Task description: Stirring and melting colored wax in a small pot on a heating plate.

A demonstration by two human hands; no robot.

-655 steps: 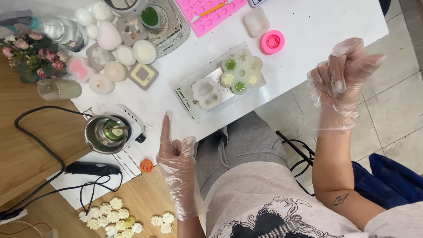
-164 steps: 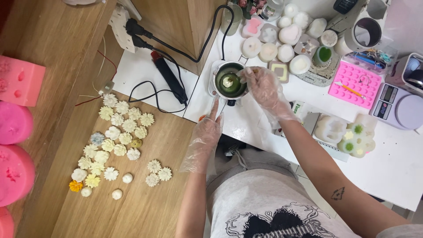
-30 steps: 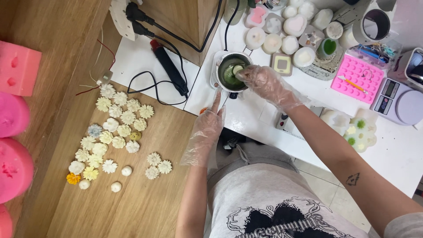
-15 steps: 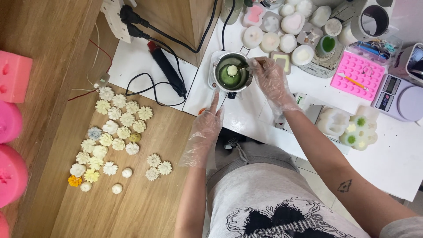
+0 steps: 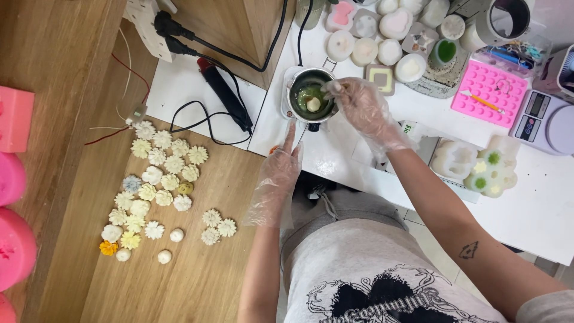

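Right hand: the gloved right hand (image 5: 359,104) hovers over the rim of the small steel melting pot (image 5: 312,103), fingers pinched narrow on a thin stirring tool whose tip dips toward the pot; the tool is mostly hidden.
Left hand: the gloved left hand (image 5: 280,173) rests at the table's near edge, index finger stretched toward the pot's base, grip slack and holding nothing.
Pot: it sits on a small white heater near the white table (image 5: 538,203) edge, holding green liquid with a pale wax lump (image 5: 313,104) floating in it.
Behind the pot: round and heart-shaped candle moulds (image 5: 382,36) crowd close, just beside the right hand.
Right of the pot: a bare strip of table, then a clear flower mould (image 5: 491,173) near the front edge, a pink silicone tray (image 5: 489,90) and a scale (image 5: 547,122).
Left of the pot: a black heat tool (image 5: 226,98) with looping cord.
Wooden surface: wax flowers (image 5: 161,179) in a loose cluster, with open wood between them and the left hand.
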